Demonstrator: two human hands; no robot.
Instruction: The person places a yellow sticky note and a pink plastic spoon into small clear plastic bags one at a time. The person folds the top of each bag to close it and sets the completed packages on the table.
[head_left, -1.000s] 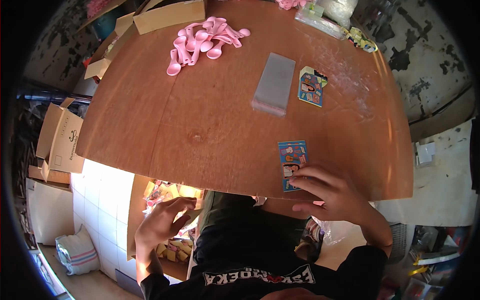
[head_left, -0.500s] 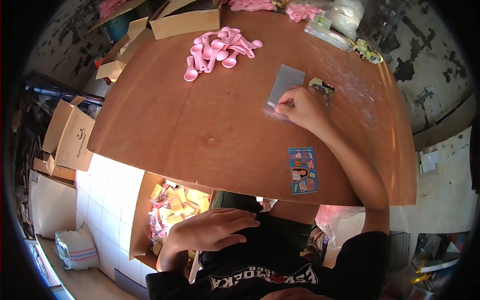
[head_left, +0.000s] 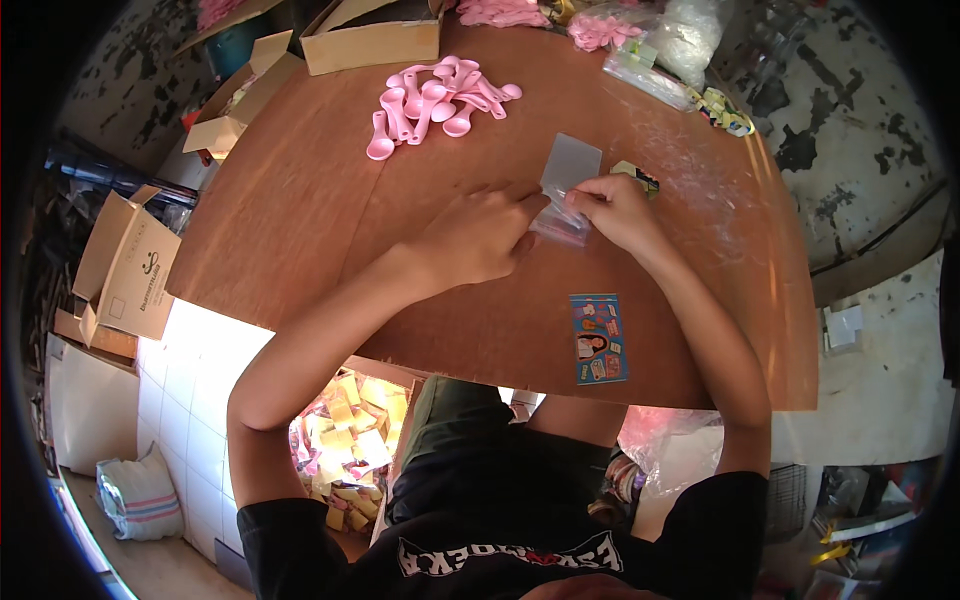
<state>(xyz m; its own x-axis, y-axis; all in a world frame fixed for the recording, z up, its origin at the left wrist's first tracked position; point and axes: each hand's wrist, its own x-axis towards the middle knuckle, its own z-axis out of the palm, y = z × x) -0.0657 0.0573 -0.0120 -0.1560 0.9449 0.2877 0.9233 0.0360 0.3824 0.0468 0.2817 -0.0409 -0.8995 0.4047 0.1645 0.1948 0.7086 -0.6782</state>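
A stack of clear plastic bags [head_left: 572,160] lies on the brown table in front of me. My right hand [head_left: 620,208] pinches the near part of a bag at the stack's right side, thumb against fingers. At its left side, my left hand [head_left: 480,235] is closed with its fingertips on the bag's edge; the fingers partly hide the grip. A small stack of yellow and black printed cards [head_left: 636,178] sits just beyond my right hand, partly covered by it. Closer to me are blue illustrated cards [head_left: 598,340], slightly fanned.
Pink plastic scoops [head_left: 435,105] are heaped at the far left of the table [head_left: 400,210]. An open cardboard box [head_left: 372,40] and clear bags of goods [head_left: 690,40] line the far edge. Below the near edge, a carton holds yellow packets [head_left: 345,430].
My left hand has risen from my lap to the plastic bags and closed at their left edge. My right hand has shifted slightly right, lifting the bag's near part.
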